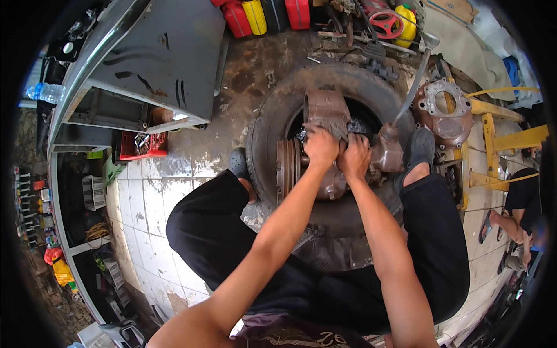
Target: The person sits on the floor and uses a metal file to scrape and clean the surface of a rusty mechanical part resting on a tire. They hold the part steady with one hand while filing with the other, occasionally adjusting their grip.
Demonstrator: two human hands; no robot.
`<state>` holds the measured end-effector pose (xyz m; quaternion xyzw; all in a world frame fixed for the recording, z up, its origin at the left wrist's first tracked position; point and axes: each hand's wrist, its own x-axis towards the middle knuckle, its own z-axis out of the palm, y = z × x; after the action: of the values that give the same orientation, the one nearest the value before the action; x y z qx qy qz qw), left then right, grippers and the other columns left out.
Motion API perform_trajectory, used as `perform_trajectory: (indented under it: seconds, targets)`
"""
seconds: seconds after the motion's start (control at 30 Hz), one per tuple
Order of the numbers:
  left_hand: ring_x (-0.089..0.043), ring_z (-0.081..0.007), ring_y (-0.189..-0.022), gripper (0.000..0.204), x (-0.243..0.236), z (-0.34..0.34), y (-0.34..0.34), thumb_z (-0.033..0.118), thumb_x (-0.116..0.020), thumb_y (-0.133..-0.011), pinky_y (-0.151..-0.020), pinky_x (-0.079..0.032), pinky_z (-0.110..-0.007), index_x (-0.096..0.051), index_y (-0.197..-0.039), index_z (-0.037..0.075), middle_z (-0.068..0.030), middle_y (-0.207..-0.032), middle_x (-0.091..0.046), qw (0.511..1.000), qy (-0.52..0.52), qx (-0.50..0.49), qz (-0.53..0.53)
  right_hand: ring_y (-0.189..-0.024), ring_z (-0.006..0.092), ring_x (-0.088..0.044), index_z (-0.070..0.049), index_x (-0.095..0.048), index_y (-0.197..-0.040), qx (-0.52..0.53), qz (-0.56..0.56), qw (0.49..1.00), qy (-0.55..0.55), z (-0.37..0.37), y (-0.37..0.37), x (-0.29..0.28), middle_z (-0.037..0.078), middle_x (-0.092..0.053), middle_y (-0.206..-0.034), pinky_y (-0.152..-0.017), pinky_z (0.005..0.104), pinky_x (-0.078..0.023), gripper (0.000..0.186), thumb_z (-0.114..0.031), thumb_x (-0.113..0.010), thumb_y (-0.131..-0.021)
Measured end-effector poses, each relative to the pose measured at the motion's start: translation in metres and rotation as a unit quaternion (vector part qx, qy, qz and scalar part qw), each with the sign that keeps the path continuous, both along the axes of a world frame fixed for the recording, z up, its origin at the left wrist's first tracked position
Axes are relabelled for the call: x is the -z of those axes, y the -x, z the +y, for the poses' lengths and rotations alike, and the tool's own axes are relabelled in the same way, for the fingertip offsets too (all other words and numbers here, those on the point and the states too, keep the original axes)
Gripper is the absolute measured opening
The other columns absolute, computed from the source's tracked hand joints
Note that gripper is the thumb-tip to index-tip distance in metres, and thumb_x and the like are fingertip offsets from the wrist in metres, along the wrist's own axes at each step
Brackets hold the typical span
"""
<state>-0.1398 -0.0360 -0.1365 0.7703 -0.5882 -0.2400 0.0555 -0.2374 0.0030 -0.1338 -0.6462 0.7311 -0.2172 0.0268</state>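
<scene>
Pale lettering (328,339) shows on my dark shirt (272,332) at the near edge. To the left, a red crate (149,152) holds metal parts (141,141); at the far side stand red, yellow and black canisters (254,16), and a yellow jug (408,28) sits far right. The brown metal housing (326,106) lies on a tyre (297,81) between my feet, directly under my hands, its ribbed round end (288,165) to the left. My left hand (321,147) rests on it with fingers partly bent; my right hand (354,155), just beside, has its fingers curled downward. I cannot tell whether either grips anything small.
</scene>
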Motion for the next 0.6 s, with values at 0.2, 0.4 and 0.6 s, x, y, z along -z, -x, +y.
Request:
perform_trajectory:
  seconds: [0.2,0.4,0.6]
  targets:
    - [-0.068,-0.0388,-0.091,0.107,0.016,0.008,-0.01,0.061,-0.06,-0.084,-0.081,-0.055,-0.042,-0.025,-0.134,-0.027,-0.0299,-0.103,-0.062,0.996,0.093,-0.003,-0.004,-0.115,0.0322,-0.053,-0.004,-0.063,-0.098,-0.008,-0.028,0.998,-0.048,0.0,-0.006,-0.009,0.012,-0.065,-0.108,-0.093,0.057,-0.042,0.022,-0.021,-0.057,-0.085]
    - [-0.069,-0.0394,-0.084,0.095,0.008,0.042,0.0,0.045,-0.064,-0.084,-0.076,-0.056,-0.045,-0.026,-0.13,-0.029,-0.0311,-0.098,-0.064,0.987,0.143,0.061,-0.037,-0.117,0.0297,-0.053,-0.005,-0.064,-0.096,0.026,-0.009,0.999,-0.037,0.0,0.005,-0.002,0.01,-0.066,-0.106,-0.094,0.0544,-0.042,0.022,-0.023,-0.057,-0.086]
    - [-0.07,-0.038,-0.083,0.08,0.01,0.018,0.004,0.04,-0.064,-0.085,-0.075,-0.055,-0.045,-0.037,-0.125,-0.024,-0.0286,-0.101,-0.065,0.988,0.147,0.023,-0.043,-0.115,0.0303,-0.054,-0.005,-0.065,-0.095,0.018,-0.011,1.0,-0.021,-0.001,0.001,-0.005,0.011,-0.066,-0.104,-0.092,0.0539,-0.042,0.021,-0.023,-0.058,-0.086]
